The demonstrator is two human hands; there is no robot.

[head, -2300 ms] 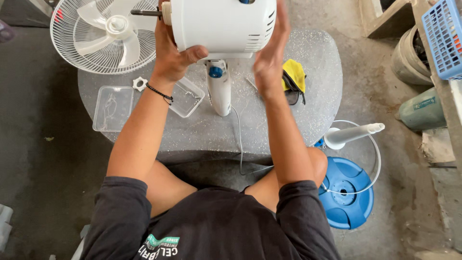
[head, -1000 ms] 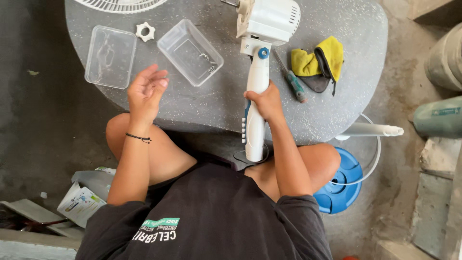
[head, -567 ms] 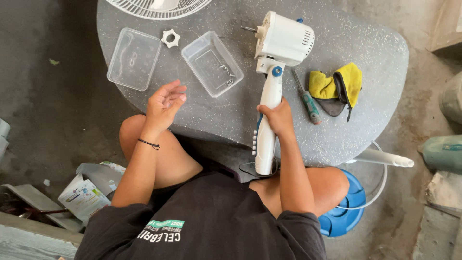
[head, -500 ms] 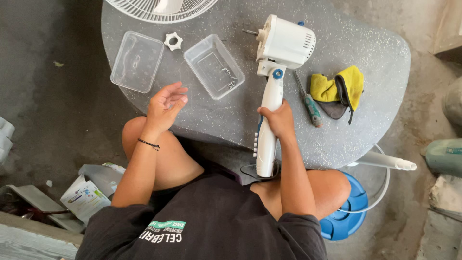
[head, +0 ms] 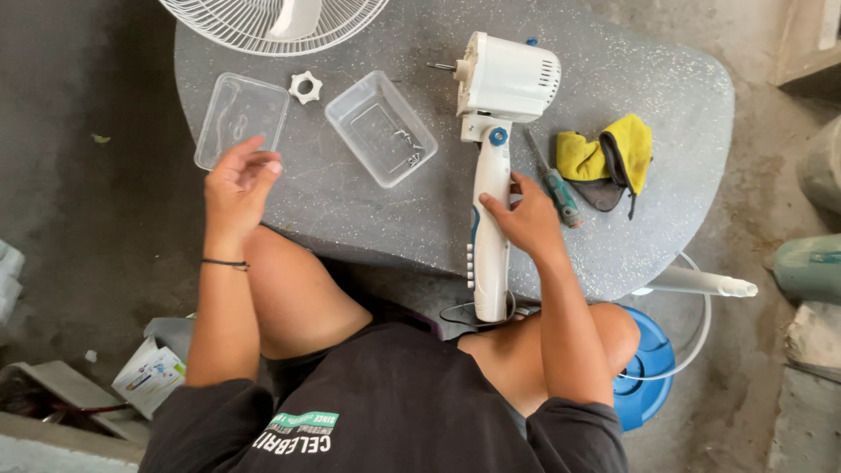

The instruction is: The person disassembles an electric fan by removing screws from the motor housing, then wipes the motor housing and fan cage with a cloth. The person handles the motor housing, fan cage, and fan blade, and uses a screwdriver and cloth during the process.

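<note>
I'm seeing a grey speckled stone table (head: 666, 96) carrying: fan motor housing (head: 508, 83), screwdriver (head: 554, 180), yellow glove (head: 609, 158), two clear containers (head: 381, 127), white nut (head: 306, 87), fan grille (head: 263, 22).

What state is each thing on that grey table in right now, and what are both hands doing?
White fan motor housing with neck: lying flat, bare shaft pointing left.
Right hand: gripping the neck.
Left hand: raised, fingers loosely curled, holding nothing visible.
Clear plastic tub: open, small metal parts inside.
Clear lid: off, lying flat.
White plastic nut: loose.
Green-handled screwdriver: lying unused.
White wire fan guard: detached.
</note>
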